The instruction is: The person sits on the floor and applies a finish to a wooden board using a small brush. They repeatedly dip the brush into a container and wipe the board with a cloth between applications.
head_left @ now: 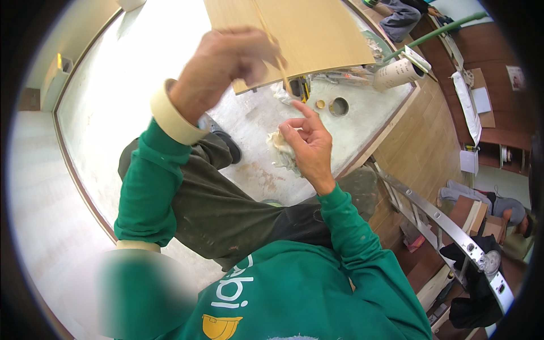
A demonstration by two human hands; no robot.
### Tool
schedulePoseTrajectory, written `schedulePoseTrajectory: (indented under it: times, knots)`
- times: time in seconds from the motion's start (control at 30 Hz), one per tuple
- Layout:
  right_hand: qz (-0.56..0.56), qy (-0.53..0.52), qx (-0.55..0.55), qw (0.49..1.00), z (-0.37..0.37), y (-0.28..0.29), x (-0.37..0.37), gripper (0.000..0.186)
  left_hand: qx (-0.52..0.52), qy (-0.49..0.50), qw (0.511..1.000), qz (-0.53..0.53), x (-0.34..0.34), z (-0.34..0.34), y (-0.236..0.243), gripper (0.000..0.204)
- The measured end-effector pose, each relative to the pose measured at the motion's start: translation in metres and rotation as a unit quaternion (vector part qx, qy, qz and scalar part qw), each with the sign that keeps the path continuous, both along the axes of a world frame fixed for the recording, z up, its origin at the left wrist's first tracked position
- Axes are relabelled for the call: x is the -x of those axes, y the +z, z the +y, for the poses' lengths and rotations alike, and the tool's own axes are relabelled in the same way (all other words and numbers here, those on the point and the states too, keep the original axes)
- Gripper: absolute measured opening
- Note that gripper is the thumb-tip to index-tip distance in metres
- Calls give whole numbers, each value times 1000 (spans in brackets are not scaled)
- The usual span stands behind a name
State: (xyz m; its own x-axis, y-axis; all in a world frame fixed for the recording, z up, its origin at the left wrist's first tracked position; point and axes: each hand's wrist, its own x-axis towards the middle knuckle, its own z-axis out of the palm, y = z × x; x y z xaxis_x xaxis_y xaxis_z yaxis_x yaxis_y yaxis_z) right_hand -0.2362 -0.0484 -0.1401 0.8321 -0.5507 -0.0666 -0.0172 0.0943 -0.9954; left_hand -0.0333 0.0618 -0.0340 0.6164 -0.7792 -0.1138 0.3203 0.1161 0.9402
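The left hand (pixel 229 65) is raised, its fingers closed around a thin wooden strip (pixel 277 56) that runs along the edge of a light wooden panel (pixel 306 31); a roll of masking tape (pixel 175 122) sits on that wrist like a bracelet. The right hand (pixel 309 147) is lower and nearer the body, fingers closed on a crumpled white rag (pixel 281 150), with the index finger stretched up toward the strip's lower end.

As I judge it, the strip is being fitted or wiped along the panel edge and the job is partway: the strip lies against the panel above the left fingers, but its lower end hangs free just above the right fingers. Whether glue is on it cannot be told.

Beyond the right fingers, a grey slab (pixel 362 113) carries a round hole (pixel 339 106) and a small ring beside it. Further right of them lies a cream paper roll (pixel 396 73), with white sheets (pixel 479 99) on the brown floor past it. Below and right of the right fingers runs a metal ladder (pixel 447 226), cardboard boxes (pixel 481 218) beside it.
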Motion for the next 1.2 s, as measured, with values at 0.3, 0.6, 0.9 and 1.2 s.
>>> schedulePoseTrajectory:
  times: [0.3, 0.6, 0.9, 1.2]
  knots:
    - [-137, -180, 57, 972, -23, 66, 27, 41, -18, -167, 966, 199, 74, -69, 2, 8]
    - [-82, -277, 172, 942, -54, 78, 41, 34, -13, -185, 979, 85, 91, -114, 0, 24]
    - [-134, -343, -32, 929, -79, 99, 32, 38, -15, -225, 961, -160, 135, -121, -17, 72]
    - [-67, -380, -142, 912, -138, 46, 46, 29, -65, -450, 872, -181, 114, -102, 14, 52]
